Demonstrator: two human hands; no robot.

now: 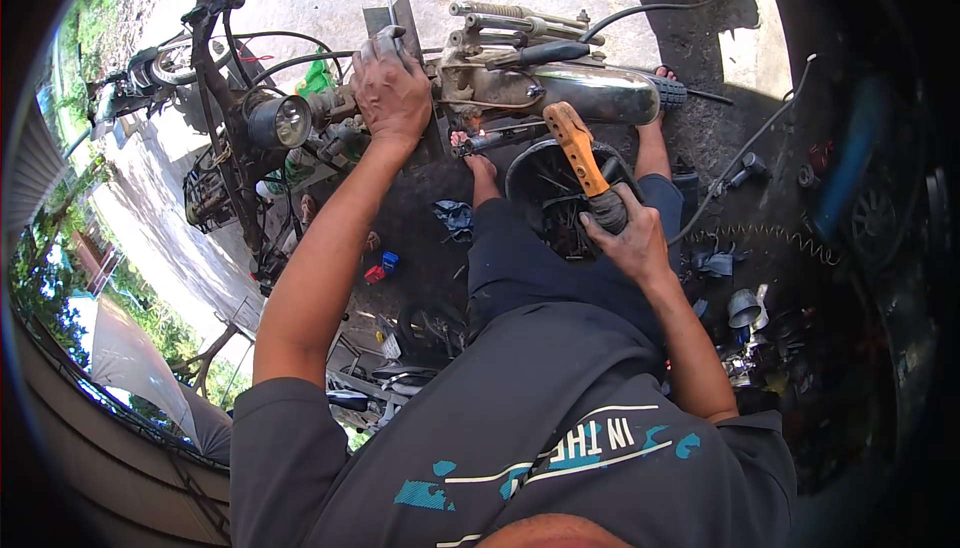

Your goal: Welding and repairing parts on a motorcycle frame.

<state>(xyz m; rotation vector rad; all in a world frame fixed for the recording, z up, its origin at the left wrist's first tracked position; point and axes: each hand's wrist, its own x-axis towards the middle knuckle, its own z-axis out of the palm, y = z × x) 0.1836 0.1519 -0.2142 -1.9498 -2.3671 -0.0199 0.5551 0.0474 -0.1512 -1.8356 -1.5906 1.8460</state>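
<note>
My left hand (392, 93) is closed at the top of a metal frame, its fingers curled round a thin metal rod (391, 10) that sticks up beyond them. Beside it stands a flat, dark metal plate (403, 16). To its right lies a motorcycle front end with a shiny mudguard (600, 96) and fork tubes (515, 20). In my right hand (637, 238), held over my lap, is an orange tool (577, 145) with holes along its body and a black ribbed grip. The tool's tip points up and left, near the mudguard. The palm side of both hands is hidden.
A round headlight (280, 122) and hanging cables are at left. Between my legs stands a dark bucket (530, 173) with metal pieces in it. A dark cable (735, 163) curves at right, near a coiled wire (770, 235). Loose parts lie on the dark floor.
</note>
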